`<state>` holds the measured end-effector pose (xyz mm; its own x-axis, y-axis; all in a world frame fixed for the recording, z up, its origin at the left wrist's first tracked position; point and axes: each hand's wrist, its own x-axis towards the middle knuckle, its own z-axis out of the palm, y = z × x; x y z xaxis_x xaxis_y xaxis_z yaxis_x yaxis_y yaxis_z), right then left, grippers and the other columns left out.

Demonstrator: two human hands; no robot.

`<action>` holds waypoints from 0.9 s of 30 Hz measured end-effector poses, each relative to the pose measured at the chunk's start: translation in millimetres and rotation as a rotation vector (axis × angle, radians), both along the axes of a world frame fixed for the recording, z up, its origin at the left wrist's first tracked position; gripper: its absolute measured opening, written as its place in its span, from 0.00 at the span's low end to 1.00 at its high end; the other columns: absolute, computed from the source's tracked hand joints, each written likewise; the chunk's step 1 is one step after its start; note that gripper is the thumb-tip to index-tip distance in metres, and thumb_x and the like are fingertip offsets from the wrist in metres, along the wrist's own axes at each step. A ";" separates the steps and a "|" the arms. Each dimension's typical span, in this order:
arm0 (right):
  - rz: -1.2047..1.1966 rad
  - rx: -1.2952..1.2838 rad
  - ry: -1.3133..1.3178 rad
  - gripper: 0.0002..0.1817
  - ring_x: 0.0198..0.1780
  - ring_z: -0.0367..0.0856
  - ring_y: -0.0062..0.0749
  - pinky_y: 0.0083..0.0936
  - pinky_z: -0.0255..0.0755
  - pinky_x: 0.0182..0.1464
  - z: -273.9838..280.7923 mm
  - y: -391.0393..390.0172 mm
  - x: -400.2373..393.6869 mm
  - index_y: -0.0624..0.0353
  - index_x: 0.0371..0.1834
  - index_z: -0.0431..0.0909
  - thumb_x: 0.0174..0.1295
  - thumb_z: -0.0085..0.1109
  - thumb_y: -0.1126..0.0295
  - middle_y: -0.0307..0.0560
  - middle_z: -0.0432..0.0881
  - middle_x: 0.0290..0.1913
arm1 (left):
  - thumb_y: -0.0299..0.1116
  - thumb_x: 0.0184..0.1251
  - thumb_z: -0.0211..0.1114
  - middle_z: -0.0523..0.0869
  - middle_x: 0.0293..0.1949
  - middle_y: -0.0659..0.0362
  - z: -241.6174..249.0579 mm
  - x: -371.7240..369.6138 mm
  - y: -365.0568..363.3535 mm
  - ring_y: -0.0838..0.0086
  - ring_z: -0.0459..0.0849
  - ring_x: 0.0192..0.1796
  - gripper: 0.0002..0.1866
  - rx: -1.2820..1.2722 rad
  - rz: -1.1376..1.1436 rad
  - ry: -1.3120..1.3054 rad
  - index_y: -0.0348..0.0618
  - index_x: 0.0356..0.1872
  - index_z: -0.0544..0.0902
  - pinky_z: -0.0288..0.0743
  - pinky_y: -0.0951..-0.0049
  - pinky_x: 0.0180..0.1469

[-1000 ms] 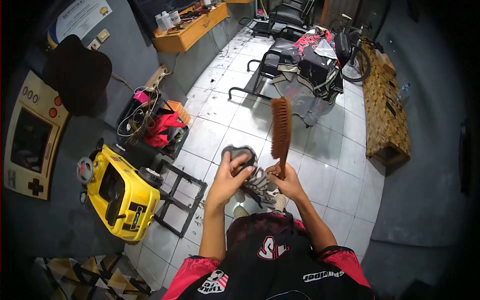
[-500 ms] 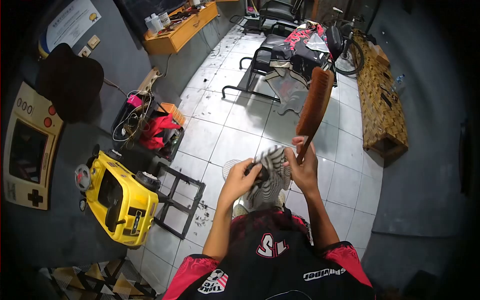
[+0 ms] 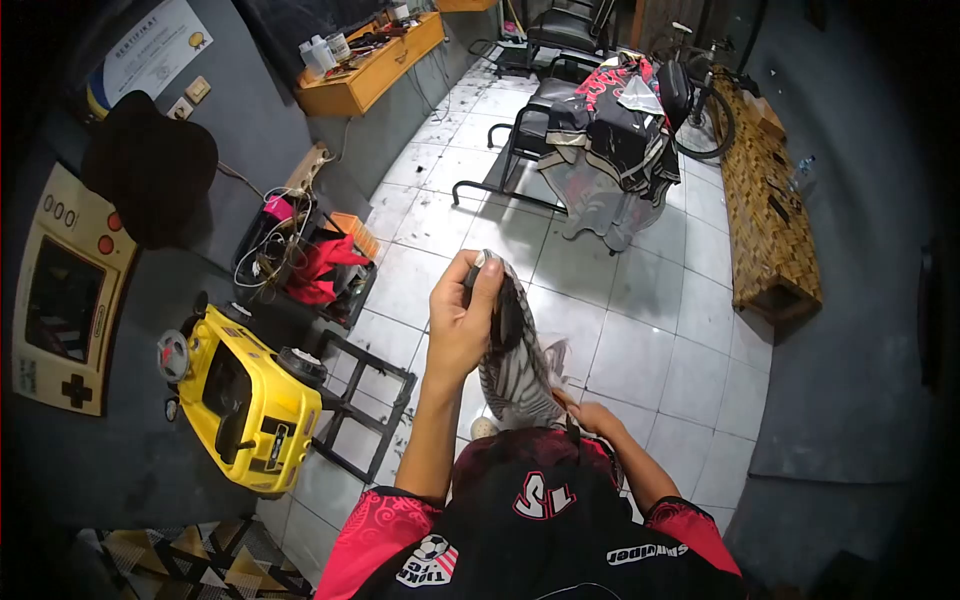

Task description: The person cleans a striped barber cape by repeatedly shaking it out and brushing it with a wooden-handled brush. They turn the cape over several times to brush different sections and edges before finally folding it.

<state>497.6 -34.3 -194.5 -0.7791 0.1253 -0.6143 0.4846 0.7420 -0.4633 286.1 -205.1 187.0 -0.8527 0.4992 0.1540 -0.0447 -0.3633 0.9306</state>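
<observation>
Raised in front of my body, my left hand is closed on a black-and-white striped cloth and a dark oblong object. The cloth hangs from the fingers toward my waist. The object's exact kind does not show. Lower down at waist level, my right hand is closed beside the cloth's lower end, its fingers partly hidden. What it grips cannot be made out, and the brown-bristled brush is out of sight. A pale blurred patch shows just above that hand.
At the left stand a yellow toy car and a black metal frame. A black chair draped with a cape is ahead. A woven bench lines the right wall, and a wooden shelf holds bottles.
My left hand has risen with the cloth and dark object. My right hand, which held the brush upright, has dropped toward my waist, and the brush has gone from view.
</observation>
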 end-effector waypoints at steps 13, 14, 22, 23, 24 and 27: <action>-0.647 -0.859 0.759 0.21 0.11 0.60 0.21 0.18 0.57 0.12 248.5 -35.7 -73.9 0.56 0.34 0.62 0.69 0.34 0.48 0.35 0.62 0.16 | 0.30 0.70 0.53 0.80 0.30 0.65 -0.2 13.4 6.3 0.87 0.74 0.31 0.10 -0.199 0.155 0.072 0.32 0.40 0.77 0.68 0.85 0.34; -0.539 -0.883 0.857 0.21 0.11 0.60 0.21 0.18 0.58 0.13 259.3 -44.1 -77.0 0.56 0.37 0.62 0.69 0.33 0.48 0.35 0.62 0.17 | 0.29 0.70 0.52 0.79 0.28 0.65 -1.2 13.4 9.3 0.88 0.71 0.29 0.09 -0.199 0.167 0.107 0.32 0.40 0.77 0.67 0.86 0.29; -0.067 -0.095 0.300 0.21 0.35 0.76 0.65 0.48 0.70 0.37 131.3 -46.7 -66.9 0.64 0.47 0.69 0.68 0.36 0.55 0.65 0.79 0.32 | 0.32 0.69 0.55 0.78 0.26 0.67 30.6 11.8 -3.2 0.89 0.72 0.23 0.11 0.074 0.277 -0.005 0.34 0.45 0.77 0.65 0.87 0.24; 0.008 -0.092 0.272 0.23 0.36 0.76 0.64 0.50 0.69 0.40 82.1 -32.8 -52.6 0.65 0.45 0.71 0.68 0.35 0.54 0.66 0.79 0.32 | 0.34 0.69 0.55 0.79 0.27 0.66 29.0 7.8 -7.9 0.88 0.73 0.24 0.13 0.128 0.290 -0.009 0.33 0.45 0.76 0.66 0.88 0.25; 0.080 -0.090 0.242 0.25 0.38 0.77 0.63 0.51 0.69 0.42 41.9 -21.5 -34.3 0.65 0.43 0.74 0.67 0.34 0.53 0.67 0.79 0.33 | 0.34 0.69 0.55 0.80 0.29 0.65 26.2 7.4 -10.8 0.88 0.74 0.26 0.14 0.139 0.287 -0.040 0.33 0.48 0.75 0.67 0.88 0.26; -0.026 0.048 0.052 0.28 0.37 0.78 0.62 0.48 0.70 0.42 22.9 -5.1 -19.5 0.68 0.37 0.77 0.66 0.36 0.52 0.69 0.79 0.32 | 0.34 0.70 0.54 0.81 0.33 0.62 22.1 9.1 -10.1 0.87 0.76 0.29 0.19 0.202 0.269 -0.150 0.32 0.56 0.71 0.71 0.87 0.31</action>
